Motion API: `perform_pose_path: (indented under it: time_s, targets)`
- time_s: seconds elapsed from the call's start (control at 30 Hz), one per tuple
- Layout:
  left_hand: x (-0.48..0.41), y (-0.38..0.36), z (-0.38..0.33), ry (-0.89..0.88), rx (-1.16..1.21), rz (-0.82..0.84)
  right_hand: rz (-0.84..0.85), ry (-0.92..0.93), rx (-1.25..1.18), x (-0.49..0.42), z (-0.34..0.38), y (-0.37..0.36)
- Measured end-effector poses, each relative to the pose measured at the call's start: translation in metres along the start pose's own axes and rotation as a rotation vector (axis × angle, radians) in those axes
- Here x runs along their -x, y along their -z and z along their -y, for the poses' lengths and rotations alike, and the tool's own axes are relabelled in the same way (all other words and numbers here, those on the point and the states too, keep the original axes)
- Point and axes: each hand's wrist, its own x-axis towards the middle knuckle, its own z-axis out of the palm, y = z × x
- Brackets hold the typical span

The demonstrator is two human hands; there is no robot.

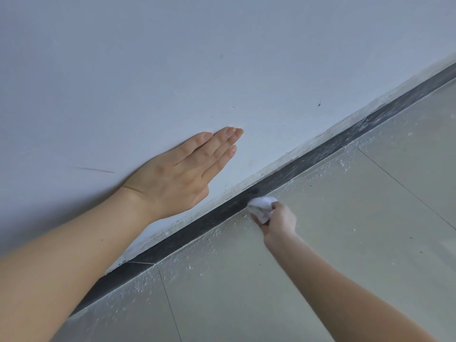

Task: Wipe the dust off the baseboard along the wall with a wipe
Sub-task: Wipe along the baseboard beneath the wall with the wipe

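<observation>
A dark grey baseboard (320,150) runs diagonally from lower left to upper right where the white wall meets the floor. Pale dust streaks show on its upper right stretch; the part to the lower left looks darker. My right hand (278,222) is closed around a crumpled white wipe (262,206), which presses against the baseboard near the middle of the view. My left hand (182,174) lies flat on the wall above the baseboard, fingers straight and together, holding nothing.
The white wall (197,58) fills the upper left and carries a few small dark marks. Pale tiled floor (345,230) covers the lower right, with white specks and crumbs scattered along the baseboard's foot.
</observation>
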Motion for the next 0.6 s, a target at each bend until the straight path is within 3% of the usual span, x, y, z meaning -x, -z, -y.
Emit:
perform_pose_path:
  time_s: [0.1, 0.2, 0.43, 0.6]
  targets:
    - [0.0, 0.001, 0.0, 0.002, 0.011, 0.007, 0.229, -0.147, 0.233, 0.038, -0.044, -0.017]
    - [0.0, 0.002, 0.001, -0.003, -0.002, 0.009, 0.33, -0.255, 0.232, 0.059, -0.058, -0.033]
    - [0.0, 0.002, 0.001, -0.012, -0.002, -0.008, 0.095, -0.033, 0.171, 0.016, 0.022, -0.021]
    - [0.0, 0.002, 0.003, -0.015, -0.04, 0.005, -0.001, 0.118, -0.164, 0.013, 0.071, 0.001]
